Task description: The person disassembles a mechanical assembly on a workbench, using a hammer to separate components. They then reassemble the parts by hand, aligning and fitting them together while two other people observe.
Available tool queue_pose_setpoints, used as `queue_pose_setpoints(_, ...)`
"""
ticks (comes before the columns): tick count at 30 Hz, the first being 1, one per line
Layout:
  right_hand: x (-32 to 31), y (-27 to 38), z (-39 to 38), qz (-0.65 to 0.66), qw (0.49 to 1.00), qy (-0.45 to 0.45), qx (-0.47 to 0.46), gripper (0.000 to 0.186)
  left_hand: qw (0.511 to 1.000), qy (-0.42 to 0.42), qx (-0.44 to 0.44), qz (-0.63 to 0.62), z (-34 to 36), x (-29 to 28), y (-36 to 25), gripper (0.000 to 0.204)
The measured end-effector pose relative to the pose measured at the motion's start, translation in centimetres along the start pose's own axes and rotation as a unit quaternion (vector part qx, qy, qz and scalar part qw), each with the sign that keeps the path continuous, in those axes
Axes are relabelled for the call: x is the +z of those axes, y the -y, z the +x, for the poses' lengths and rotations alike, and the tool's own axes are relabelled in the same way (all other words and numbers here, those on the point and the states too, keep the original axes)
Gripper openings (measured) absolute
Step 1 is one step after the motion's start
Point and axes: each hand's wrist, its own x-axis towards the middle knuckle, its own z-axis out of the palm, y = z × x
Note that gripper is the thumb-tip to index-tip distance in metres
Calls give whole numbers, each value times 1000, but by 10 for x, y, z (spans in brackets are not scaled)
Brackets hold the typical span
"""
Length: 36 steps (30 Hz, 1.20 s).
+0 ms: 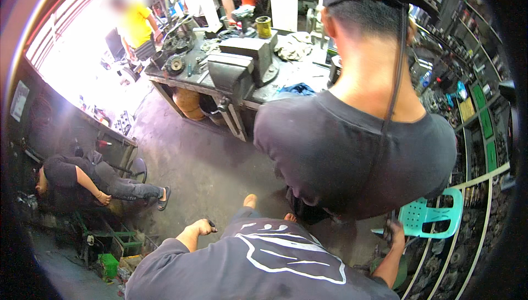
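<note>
Grip of the left hand [203, 227] is curled closed; the right hand's [395, 232], near a turquoise stool [416, 217], I cannot tell.

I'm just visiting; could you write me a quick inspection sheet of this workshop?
Surface: bench bearing a vise.
Things at hand: turquoise stool near the right hand; contact unclear.
Clutter: metal parts and crumpled cloth on the bench; crowded shelves at right.
Hands: left hand curled; right hand darkened; both grips unclear.
Cables: dark cord down the co-worker's neck.
Surroundings: co-worker close ahead; person in yellow beyond the bench; person in dark clothes at left.
</note>
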Motion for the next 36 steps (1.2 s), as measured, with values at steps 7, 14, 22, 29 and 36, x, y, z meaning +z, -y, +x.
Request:
queue_pose_setpoints(7,46,-76,-120,-186,950,42,248,26,996,32,-25,-73,45,-37,68,53)
queue_pose_setpoints(14,309,-44,-107,-440,848,222,196,33,975,-97,-7,-199,70,-103,192,64)
queue_pose_setpoints(22,569,21,-97,-622,693,356,76,41,954,-171,-26,-244,71,-214,317,75)
queue_pose_setpoints(29,782,128,-38,-647,649,387,-100,55,910,-260,74,-313,125,-393,303,71)
queue_pose_setpoints(36,947,353,-33,-226,816,512,-141,48,864,-332,116,-360,134,-561,254,80)
